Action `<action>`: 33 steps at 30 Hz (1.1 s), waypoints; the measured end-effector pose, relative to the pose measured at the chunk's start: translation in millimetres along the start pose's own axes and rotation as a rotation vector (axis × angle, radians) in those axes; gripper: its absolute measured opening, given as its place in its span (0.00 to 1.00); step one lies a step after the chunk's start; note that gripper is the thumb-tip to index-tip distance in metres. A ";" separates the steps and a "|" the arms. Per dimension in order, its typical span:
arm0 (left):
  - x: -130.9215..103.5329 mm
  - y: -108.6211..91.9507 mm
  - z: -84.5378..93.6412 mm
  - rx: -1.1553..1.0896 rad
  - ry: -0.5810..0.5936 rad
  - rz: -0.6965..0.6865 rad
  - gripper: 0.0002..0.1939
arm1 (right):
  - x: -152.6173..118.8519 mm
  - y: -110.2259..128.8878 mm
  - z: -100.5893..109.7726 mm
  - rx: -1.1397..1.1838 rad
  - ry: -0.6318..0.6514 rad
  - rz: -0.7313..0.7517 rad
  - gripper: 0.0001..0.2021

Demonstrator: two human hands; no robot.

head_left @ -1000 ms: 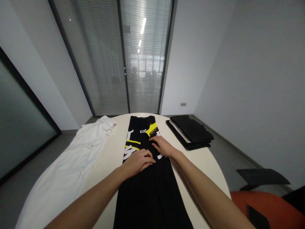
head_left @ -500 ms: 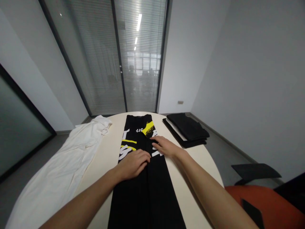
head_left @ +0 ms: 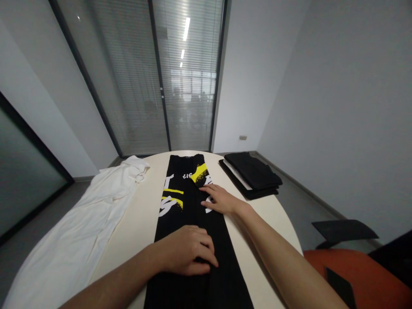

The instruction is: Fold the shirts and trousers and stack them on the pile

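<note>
A black garment (head_left: 189, 214) with white lettering and yellow prints lies in a long narrow strip down the middle of the table, its sides folded inward. My left hand (head_left: 189, 251) rests on the near part of it, fingers apart and slightly bent, holding nothing. Farther up, my right hand (head_left: 220, 198) lies on the right side of the strip beside the yellow patch, fingers spread on the cloth. The near end of the garment runs out of view at the bottom.
A white garment (head_left: 80, 219) is spread along the left of the pale round table (head_left: 141, 206) and hangs past its edge. Several folded dark garments (head_left: 252, 169) with a white layer are stacked at the back right. An orange chair (head_left: 354, 274) stands at the right.
My left hand has slid down the garment toward me, uncovering more of the prints on the left side. The right hand has stayed nearly in place.
</note>
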State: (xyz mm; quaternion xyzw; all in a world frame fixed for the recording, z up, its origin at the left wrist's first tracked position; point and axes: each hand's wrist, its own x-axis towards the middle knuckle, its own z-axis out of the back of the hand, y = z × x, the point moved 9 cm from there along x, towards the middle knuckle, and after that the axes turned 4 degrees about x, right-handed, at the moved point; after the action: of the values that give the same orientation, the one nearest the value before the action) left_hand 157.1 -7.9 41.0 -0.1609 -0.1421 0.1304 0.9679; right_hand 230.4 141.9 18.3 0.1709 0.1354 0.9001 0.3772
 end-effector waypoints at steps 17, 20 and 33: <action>-29.4 68.8 31.4 0.299 0.033 0.438 0.06 | 6.2 30.5 -11.2 -0.108 -0.022 0.048 0.19; -34.8 75.1 32.3 0.273 0.017 0.396 0.10 | 7.8 36.5 -9.8 -0.124 -0.025 0.093 0.21; -29.2 68.1 32.5 0.164 -0.095 0.302 0.10 | 11.6 48.5 -2.9 -0.067 -0.060 0.178 0.10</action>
State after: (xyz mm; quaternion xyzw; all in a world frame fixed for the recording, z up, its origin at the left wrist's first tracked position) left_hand 105.7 54.5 40.0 -0.0944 -0.1506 0.2929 0.9395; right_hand 190.9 117.1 36.1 0.1963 0.0783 0.9286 0.3050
